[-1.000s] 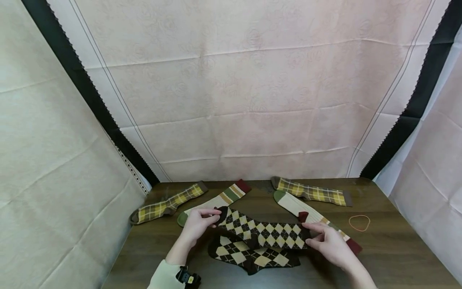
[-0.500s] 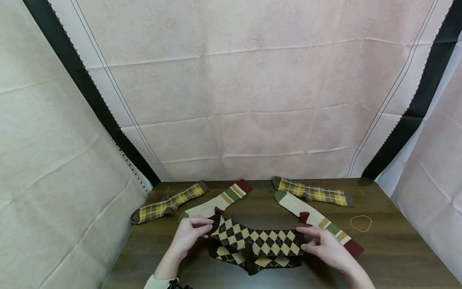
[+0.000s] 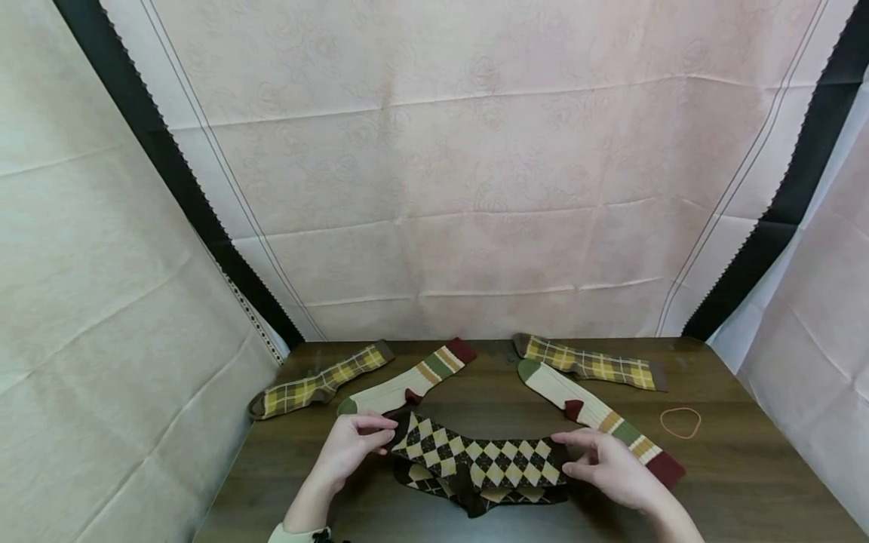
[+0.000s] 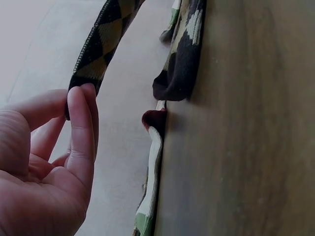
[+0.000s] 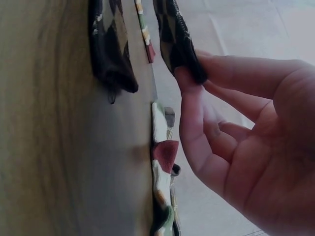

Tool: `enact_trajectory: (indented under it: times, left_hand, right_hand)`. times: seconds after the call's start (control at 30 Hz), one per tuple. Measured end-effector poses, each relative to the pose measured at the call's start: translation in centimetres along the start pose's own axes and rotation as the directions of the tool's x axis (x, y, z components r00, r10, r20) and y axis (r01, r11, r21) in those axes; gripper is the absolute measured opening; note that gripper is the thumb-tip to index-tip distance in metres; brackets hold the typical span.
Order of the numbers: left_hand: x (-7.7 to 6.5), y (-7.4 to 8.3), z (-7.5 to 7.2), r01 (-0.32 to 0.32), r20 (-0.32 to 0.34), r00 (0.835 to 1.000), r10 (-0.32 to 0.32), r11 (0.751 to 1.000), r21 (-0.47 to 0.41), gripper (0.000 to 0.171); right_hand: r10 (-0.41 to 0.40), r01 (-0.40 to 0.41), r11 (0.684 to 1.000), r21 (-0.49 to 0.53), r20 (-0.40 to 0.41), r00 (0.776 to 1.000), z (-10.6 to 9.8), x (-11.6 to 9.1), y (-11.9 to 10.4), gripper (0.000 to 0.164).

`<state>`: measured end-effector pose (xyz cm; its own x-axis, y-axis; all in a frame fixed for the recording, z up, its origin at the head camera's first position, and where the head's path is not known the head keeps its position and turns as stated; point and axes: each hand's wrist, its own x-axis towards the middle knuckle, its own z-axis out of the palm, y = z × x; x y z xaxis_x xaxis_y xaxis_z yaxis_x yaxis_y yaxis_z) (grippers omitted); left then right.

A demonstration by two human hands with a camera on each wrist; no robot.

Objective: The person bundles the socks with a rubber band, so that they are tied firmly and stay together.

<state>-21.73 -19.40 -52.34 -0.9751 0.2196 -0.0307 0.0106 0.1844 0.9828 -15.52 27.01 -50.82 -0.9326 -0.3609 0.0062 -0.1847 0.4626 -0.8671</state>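
A black and cream argyle sock (image 3: 505, 461) is stretched sideways between my two hands. At its dark toe end, my left hand (image 3: 345, 449) pinches it between thumb and fingers. My right hand (image 3: 611, 466) pinches the dark cuff. Beneath it on the table lies a second argyle sock (image 3: 526, 496), mostly covered in the head view. Both wrist views show a gap between the held sock (image 4: 106, 37) and the lower sock (image 4: 179, 73), so the held one is raised off the table.
Behind the hands lie two cream striped socks, one left (image 3: 390, 391) and one right (image 3: 553, 385). Two yellow plaid socks, left (image 3: 333, 378) and right (image 3: 597, 364), lie near the back edge. A rubber band (image 3: 681, 423) rests on the wooden table (image 3: 760, 467) at right.
Both hands have brought the held argyle sock toward me and slightly left, so it covers more of the sock beneath. The other socks stay put.
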Motion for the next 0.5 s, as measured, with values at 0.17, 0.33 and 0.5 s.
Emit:
enact_trajectory:
  times: [0.17, 0.33, 0.5]
  left_hand:
    - [-0.14, -0.02, -0.33, -0.005, 0.029, 1.000, 0.004, 1.000, 0.005, 0.019]
    - [-0.11, -0.11, -0.49, -0.014, 0.037, 0.999, 0.013, 1.000, 0.018, 0.019]
    - [-0.04, -0.30, -0.60, -0.027, 0.055, 0.998, 0.025, 0.999, 0.022, 0.019]
  right_hand:
    - [-0.020, 0.021, 0.999, -0.032, 0.012, 1.000, 0.03, 0.22, -0.41, 0.044]
    - [-0.004, 0.004, 0.999, -0.048, 0.004, 1.000, 0.22, 0.42, -0.10, 0.038]
    - [0.013, -0.012, 0.999, -0.037, 0.012, 1.000, 0.31, 0.45, 0.24, 0.039]
